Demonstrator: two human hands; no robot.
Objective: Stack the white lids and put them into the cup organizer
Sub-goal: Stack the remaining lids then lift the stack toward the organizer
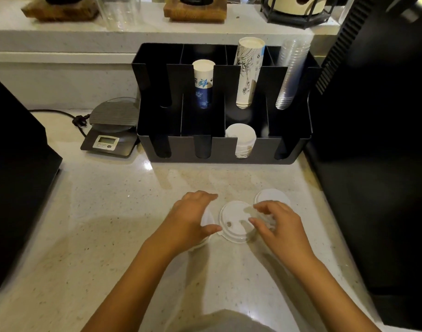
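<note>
Three white lids lie on the counter near me. The middle lid point(234, 221) lies flat between my hands. My left hand point(191, 219) covers most of the left lid point(206, 220), thumb at its right edge; whether it grips it I cannot tell. My right hand point(278, 224) hovers with fingers spread over the right side of the middle lid, partly hiding the far lid point(269, 195). The black cup organizer point(253, 156) stands behind, with a stack of white lids point(241, 137) in its front third slot.
The organizer's back slots hold paper cup stacks point(203, 82) point(247, 73) and clear cups point(290, 75). A digital scale point(112, 130) sits left of it. A black machine point(372, 140) stands at the right, another black box point(13, 176) at the left.
</note>
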